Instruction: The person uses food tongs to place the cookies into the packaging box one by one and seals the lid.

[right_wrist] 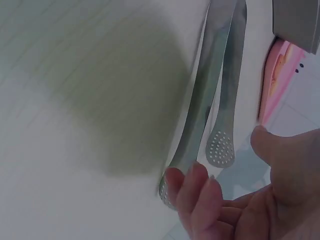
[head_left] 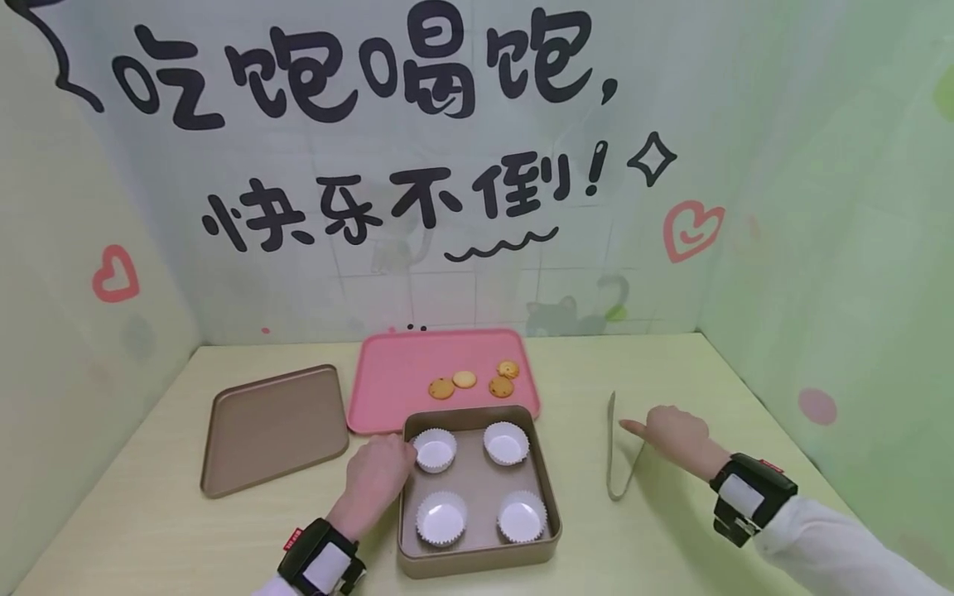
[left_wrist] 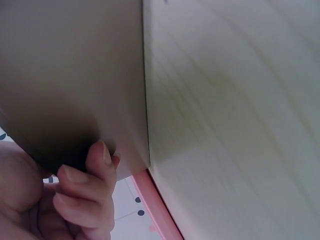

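Note:
My left hand [head_left: 378, 470] grips the left wall of a deep brown baking pan [head_left: 477, 564]. Its curled fingers [left_wrist: 82, 187] lie against the outer side, close to a corner. White paper baking cups [head_left: 441, 519], several of them, stand inside the pan near its corners. To the right of the pan, metal food tongs [head_left: 611, 451] lie spread on the table, their perforated tips pointing away from me. Over one tong arm hovers my right hand [head_left: 676, 440], thumb stretched out and fingers loosely bent. In the right wrist view its fingertips overlap one perforated tip [right_wrist: 220, 150]; contact is unclear.
Behind the baking pan lies a pink tray [head_left: 395, 372], with several cookies [head_left: 441, 388] on its right part. A flat brown tray [head_left: 276, 430] sits on the left of the light wooden table [head_left: 149, 497]. Printed curtains [head_left: 477, 298] hang at the back and sides.

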The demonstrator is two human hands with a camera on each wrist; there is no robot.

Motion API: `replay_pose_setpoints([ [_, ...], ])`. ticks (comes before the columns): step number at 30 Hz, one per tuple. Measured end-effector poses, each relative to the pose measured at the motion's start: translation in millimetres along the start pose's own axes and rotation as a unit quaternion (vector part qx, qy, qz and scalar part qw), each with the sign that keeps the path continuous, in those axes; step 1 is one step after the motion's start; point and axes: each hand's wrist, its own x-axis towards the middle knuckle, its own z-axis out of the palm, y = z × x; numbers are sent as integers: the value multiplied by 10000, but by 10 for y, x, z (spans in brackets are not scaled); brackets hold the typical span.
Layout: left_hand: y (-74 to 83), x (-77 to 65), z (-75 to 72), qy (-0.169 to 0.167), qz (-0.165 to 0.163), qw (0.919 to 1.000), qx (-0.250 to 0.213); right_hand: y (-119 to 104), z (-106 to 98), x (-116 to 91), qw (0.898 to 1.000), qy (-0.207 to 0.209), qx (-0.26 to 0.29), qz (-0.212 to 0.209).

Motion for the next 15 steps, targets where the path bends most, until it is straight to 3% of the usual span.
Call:
replay_pose_setpoints([
  [3,-11,0,-3,-33,5,10000,-3,-87,9,21,9943,-934,131,493],
  [5,-12,-1,-1,-27,33,10000,-21,-129,28,52,9896,-1286,106,632],
  [9,-4,6,-5,-24,44,10000,-33,-167,85,117,9841,-1545,111,871],
  [15,-3,3,-21,-27,-18,10000,-90,-155,116,162,9827,-1651,94,838],
])
